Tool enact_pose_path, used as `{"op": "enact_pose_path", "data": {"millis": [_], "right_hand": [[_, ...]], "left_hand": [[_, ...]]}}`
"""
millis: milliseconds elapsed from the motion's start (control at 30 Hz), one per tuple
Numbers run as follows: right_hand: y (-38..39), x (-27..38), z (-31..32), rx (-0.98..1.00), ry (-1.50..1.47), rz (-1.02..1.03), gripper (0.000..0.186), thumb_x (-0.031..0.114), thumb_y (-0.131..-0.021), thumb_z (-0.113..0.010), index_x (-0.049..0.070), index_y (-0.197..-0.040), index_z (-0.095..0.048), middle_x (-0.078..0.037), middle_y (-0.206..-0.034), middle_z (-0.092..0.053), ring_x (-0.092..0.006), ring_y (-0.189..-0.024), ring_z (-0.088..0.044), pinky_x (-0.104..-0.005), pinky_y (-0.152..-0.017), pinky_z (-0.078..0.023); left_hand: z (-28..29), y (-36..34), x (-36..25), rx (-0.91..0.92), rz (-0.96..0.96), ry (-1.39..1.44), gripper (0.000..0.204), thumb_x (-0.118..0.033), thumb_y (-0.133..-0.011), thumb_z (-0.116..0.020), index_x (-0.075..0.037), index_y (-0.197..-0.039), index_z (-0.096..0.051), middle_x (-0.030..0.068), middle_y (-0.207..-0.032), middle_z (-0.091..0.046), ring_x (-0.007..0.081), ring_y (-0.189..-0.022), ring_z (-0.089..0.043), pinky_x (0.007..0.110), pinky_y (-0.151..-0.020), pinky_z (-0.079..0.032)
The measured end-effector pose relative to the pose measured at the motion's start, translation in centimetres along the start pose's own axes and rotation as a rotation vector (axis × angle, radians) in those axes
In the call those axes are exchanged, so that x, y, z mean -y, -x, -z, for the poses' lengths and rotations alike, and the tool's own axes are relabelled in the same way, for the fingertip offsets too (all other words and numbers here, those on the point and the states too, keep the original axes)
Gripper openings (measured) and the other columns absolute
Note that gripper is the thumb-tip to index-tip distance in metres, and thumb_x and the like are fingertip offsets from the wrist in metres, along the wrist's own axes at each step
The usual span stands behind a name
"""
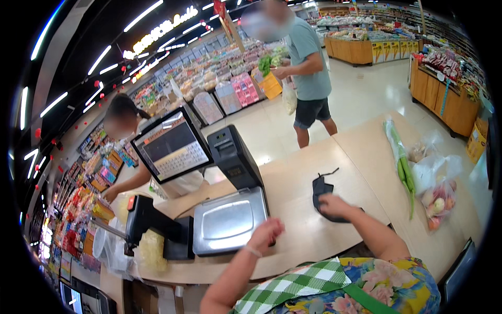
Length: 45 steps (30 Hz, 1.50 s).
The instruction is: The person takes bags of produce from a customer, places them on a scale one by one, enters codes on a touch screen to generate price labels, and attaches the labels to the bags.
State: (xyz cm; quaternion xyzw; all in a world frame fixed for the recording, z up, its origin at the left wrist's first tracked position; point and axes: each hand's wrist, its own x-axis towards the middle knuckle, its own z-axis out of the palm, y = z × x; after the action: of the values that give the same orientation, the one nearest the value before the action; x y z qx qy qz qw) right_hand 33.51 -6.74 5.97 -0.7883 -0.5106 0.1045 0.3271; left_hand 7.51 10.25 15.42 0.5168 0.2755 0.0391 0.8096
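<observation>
My right hand [335, 205] has its fingers closed on a soft black item with a thin cord [319, 187], lying on the wooden counter. It looks like a limp fabric pouch, but its exact kind is unclear. Beside the right edge of the weighing scale's metal plate [228, 219], my left hand [267, 234] is held with its fingers curled in. Whatever might be inside those fingers is hidden. Long green vegetables in a clear sleeve [403, 166] lie farther right on the counter, beside a clear bag of reddish and pale round produce [437, 203].
The scale's screen [172, 145] and black printer tower [234, 157] rise behind the plate. A black stand [140, 222] and plastic bags [116, 251] are at left. One person [137, 125] reaches leftward behind the screen; another [308, 57] stands across the counter [293, 251], holding greens [267, 63].
</observation>
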Motion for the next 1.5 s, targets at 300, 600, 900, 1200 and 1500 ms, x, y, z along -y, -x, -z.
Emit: {"op": "enact_pose_path", "data": {"millis": [300, 600, 900, 1200, 1500], "right_hand": [[-5.9, 12.9, 8.0, -0.129, -0.455, 0.093, 0.026, 0.015, -0.080, -0.058, 0.001, -0.101, -0.059, -0.010, -0.082, -0.063, -0.0152, -0.073, -0.059, -0.0265, -0.067, -0.047], [2.5, 3.7, -5.3, 0.517, -0.095, -0.044, 0.037, 0.027, -0.079, -0.057, 0.004, -0.108, -0.059, -0.015, -0.094, -0.064, -0.0278, -0.086, -0.062, -0.0339, -0.078, -0.048], [7.1, 6.1, -9.1, 0.588, -0.198, -0.157, 0.033, 0.024, -0.079, -0.057, 0.003, -0.105, -0.060, -0.013, -0.084, -0.064, -0.0246, -0.079, -0.062, -0.0326, -0.073, -0.048], [10.6, 13.8, -14.5, 0.644, -0.033, -0.039, 0.036, 0.023, -0.079, -0.056, 0.004, -0.109, -0.059, -0.015, -0.092, -0.065, -0.0234, -0.082, -0.063, -0.0317, -0.077, -0.049], [11.7, 29.7, -25.9, 0.929, -0.049, 0.237, 0.038, 0.021, -0.081, -0.055, 0.004, -0.115, -0.055, -0.011, -0.099, -0.064, -0.0201, -0.088, -0.061, -0.0303, -0.080, -0.048]], "left_hand": [[-5.2, 1.2, -9.5, 0.088, -0.383, -0.139, 0.026, -0.009, -0.088, -0.048, -0.005, -0.114, -0.051, 0.0061, -0.102, -0.059, 0.0147, -0.090, -0.058, 0.027, -0.079, -0.047], [-0.8, 5.5, 4.9, -0.082, 0.117, -0.086, 0.028, -0.016, -0.089, -0.050, -0.003, -0.115, -0.051, 0.0048, -0.103, -0.058, 0.0115, -0.090, -0.058, 0.023, -0.078, -0.046], [3.3, 11.1, 9.8, -0.136, 0.139, 0.038, 0.031, -0.014, -0.088, -0.050, -0.002, -0.117, -0.049, 0.0049, -0.104, -0.057, 0.0114, -0.091, -0.057, 0.023, -0.080, -0.046], [11.3, 22.5, 15.3, -0.261, -0.002, 0.007, 0.029, -0.016, -0.089, -0.051, -0.004, -0.116, -0.051, 0.0045, -0.102, -0.058, 0.0108, -0.088, -0.058, 0.024, -0.077, -0.047], [21.7, 40.6, 25.6, -0.769, -0.019, 0.237, 0.024, -0.015, -0.087, -0.053, -0.005, -0.108, -0.055, 0.0042, -0.095, -0.060, 0.0118, -0.080, -0.060, 0.023, -0.068, -0.048]]}}
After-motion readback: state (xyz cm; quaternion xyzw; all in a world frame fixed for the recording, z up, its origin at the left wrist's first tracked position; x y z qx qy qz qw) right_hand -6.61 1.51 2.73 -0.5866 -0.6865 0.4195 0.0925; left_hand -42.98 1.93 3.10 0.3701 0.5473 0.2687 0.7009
